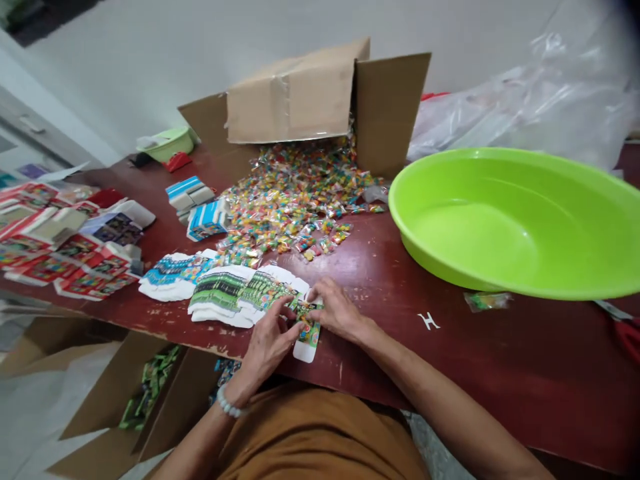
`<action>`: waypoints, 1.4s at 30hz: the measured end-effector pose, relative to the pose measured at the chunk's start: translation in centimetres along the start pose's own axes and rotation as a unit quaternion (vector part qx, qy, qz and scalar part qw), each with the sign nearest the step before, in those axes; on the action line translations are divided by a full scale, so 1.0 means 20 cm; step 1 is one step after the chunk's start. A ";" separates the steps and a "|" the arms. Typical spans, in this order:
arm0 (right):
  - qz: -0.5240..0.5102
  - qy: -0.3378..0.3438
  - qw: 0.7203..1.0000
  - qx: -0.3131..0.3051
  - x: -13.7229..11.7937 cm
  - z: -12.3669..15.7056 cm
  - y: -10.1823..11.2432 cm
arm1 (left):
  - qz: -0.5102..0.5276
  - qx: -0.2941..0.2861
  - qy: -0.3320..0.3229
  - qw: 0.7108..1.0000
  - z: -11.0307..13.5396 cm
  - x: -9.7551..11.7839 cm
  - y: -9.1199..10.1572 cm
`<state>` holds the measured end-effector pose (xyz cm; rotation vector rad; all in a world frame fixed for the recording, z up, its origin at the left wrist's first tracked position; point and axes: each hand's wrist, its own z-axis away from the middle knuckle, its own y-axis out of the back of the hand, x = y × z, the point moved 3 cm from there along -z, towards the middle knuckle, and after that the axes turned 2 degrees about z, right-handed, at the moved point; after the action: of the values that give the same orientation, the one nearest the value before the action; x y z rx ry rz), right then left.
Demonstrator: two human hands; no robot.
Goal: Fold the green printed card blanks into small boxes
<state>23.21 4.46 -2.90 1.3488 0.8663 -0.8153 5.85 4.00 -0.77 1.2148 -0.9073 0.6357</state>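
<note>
The carton is at the near edge of the table, with its white end flap pointing toward that edge. The left hand grips the carton from the left with thumb and fingers. The right hand grips it from the upper right. The two hands are close together.

Just left of the carton, a row of green blanks lies overlapped along the near edge. A row of blue blanks continues toward the left end. Beyond these, wrapped candy spills from a tipped box at the far edge. Blue cartons stand beside the candy's left side. Red cartons are heaped at the left end.

A green tub occupies the right part of the table; one packet lies just beside its near rim. An H-shaped piece lies between tub and near edge. Below the near edge, at left, an open bin holds green packs.
</note>
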 end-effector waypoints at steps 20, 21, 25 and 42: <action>0.120 0.136 0.978 0.104 -0.33 0.08 -0.03 | 0.337 -0.269 0.179 0.884 -0.01 0.05 0.08; 0.119 0.139 0.979 0.092 -0.35 0.08 -0.05 | 0.333 -0.266 0.178 0.887 -0.02 0.04 0.09; 0.050 0.132 0.990 -0.013 -0.40 0.04 -0.05 | 0.299 -0.292 0.151 0.896 -0.04 0.02 0.15; -0.012 0.094 0.995 -0.032 -0.36 -0.13 -0.02 | 0.296 -0.207 0.103 0.927 -0.14 0.02 0.16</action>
<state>19.40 6.97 3.19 1.3758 1.0478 -0.6802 4.15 7.55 1.05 0.4714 -1.1658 0.9718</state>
